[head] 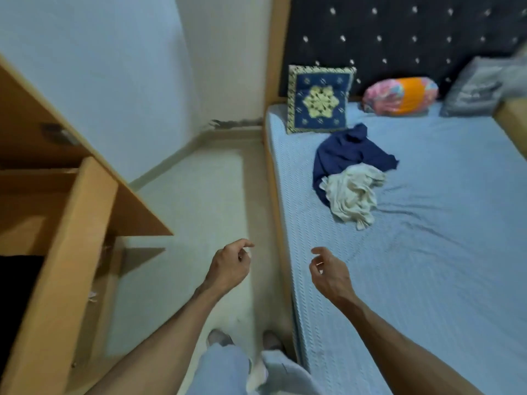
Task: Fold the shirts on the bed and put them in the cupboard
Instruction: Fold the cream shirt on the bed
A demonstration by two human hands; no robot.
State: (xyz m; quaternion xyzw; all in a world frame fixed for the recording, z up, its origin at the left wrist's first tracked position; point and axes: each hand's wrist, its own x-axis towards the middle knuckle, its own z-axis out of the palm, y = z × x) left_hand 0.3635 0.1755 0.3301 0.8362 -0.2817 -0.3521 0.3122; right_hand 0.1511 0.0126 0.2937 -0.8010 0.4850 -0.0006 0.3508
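Observation:
Two crumpled shirts lie together on the light blue bed (427, 252): a navy shirt (345, 153) and a cream-white shirt (352, 192) partly on top of it. The wooden cupboard (74, 212) stands at the left with its door swung out. My left hand (229, 266) hovers over the floor beside the bed edge, fingers loosely curled and holding nothing. My right hand (328, 270) hovers over the near corner of the bed, fingers apart and holding nothing. Both hands are well short of the shirts.
A blue patterned cushion (319, 99), a pink and orange bolster (400, 95) and a grey pillow (473, 88) lean against the dark tufted headboard (399, 32). A strip of pale floor (199, 201) runs between cupboard and bed. My feet (245, 339) stand on it.

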